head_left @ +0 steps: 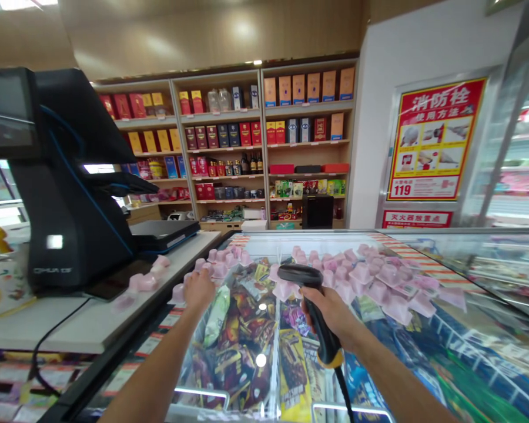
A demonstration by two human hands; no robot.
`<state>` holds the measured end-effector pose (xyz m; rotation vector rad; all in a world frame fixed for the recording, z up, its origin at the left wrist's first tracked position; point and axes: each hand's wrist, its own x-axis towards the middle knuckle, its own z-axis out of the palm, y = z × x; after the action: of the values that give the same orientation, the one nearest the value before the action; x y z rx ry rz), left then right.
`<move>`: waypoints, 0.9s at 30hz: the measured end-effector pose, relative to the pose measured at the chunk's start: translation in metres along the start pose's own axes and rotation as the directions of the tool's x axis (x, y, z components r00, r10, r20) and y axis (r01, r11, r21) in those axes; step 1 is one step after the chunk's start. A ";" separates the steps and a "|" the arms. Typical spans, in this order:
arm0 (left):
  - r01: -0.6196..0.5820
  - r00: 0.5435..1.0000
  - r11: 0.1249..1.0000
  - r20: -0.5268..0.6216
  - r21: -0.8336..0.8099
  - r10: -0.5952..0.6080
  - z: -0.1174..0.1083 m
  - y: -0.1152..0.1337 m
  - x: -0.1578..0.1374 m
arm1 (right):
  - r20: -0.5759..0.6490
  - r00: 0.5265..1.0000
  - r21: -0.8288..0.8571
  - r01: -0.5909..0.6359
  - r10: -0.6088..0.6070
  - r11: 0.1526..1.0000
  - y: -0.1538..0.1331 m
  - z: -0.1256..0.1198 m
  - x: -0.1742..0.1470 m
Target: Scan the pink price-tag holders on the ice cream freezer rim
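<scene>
My right hand point(328, 308) is wrapped round the black handle of a barcode scanner point(300, 274), whose head points left over the glass-topped freezer point(251, 405). A cord runs down from the scanner's yellow-ringed base. At the left, my left hand point(199, 289) has its fingers curled at a small pink plastic cup point(208, 268) within a cluster of similar cups; its fingertips are partly hidden. A larger spread of pink cups point(379, 276) lies on the glass beyond and to the right of the scanner. Several more pink cups point(144, 282) sit on the left counter.
A black checkout terminal point(77, 211) stands on the white counter point(70, 326) at left, with a cable hanging down its front. Packaged goods point(242, 329) lie under the freezer glass. Shelves of boxes point(224, 135) line the back, and a red notice point(436, 141) hangs at right.
</scene>
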<state>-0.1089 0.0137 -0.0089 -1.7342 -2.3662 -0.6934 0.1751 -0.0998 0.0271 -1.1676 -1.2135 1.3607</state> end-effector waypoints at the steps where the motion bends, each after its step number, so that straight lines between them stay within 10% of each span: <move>1: 0.020 1.000 0.998 0.023 -0.062 -0.019 0.000 -0.005 0.000 | 0.009 1.000 -0.011 0.002 -0.002 1.000 0.000 0.002 0.000; 9: 0.283 0.943 0.630 0.330 -0.723 -0.044 -0.011 0.018 0.007 | 0.067 0.997 -0.010 0.028 -0.027 1.000 0.002 0.016 -0.006; 17: 0.415 0.883 0.204 0.446 -0.887 0.146 -0.034 0.045 -0.009 | 0.131 0.990 -0.014 0.055 -0.053 0.998 -0.006 0.028 -0.025; 27: 0.419 0.877 0.207 0.453 -0.884 0.162 -0.033 0.060 -0.026 | 0.085 0.993 -0.023 0.078 -0.076 0.997 -0.014 0.023 -0.028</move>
<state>-0.0495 -0.0095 0.0286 -2.2156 -2.4674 -2.6087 0.1557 -0.1294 0.0441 -1.0796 -1.3266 1.3515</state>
